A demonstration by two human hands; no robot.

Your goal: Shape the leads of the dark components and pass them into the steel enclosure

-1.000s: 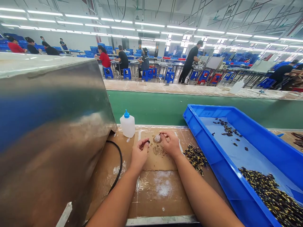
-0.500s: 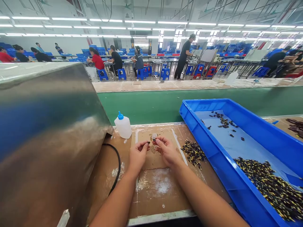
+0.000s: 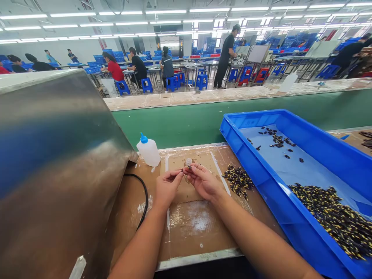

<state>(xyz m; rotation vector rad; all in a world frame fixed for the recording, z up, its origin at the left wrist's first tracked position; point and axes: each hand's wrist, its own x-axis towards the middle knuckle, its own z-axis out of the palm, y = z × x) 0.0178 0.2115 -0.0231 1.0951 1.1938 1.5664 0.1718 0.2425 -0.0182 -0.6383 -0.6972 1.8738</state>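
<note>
Both hands meet over a cardboard sheet (image 3: 186,193) taped to the bench. My left hand (image 3: 168,190) pinches a small dark piece (image 3: 182,171) between thumb and forefinger. Close beside it, my right hand (image 3: 205,182) is closed on another small dark piece (image 3: 190,166), its fingertips almost touching the left ones. Both pieces are too small to name. Just beyond the fingers sits a small clear round container (image 3: 188,161). Right of my right hand lies a pile of small black-and-yellow pieces (image 3: 237,181).
A white squeeze bottle (image 3: 148,152) with a blue cap stands at the back left. A large metal housing (image 3: 58,166) fills the left, with a black cable (image 3: 145,195) beside it. At right, a blue tray (image 3: 261,170) holds many more pieces. People work beyond the green belt (image 3: 174,124).
My hands have come closer together, bringing the left piece next to the right fingertips. The view has tilted slightly downward.
</note>
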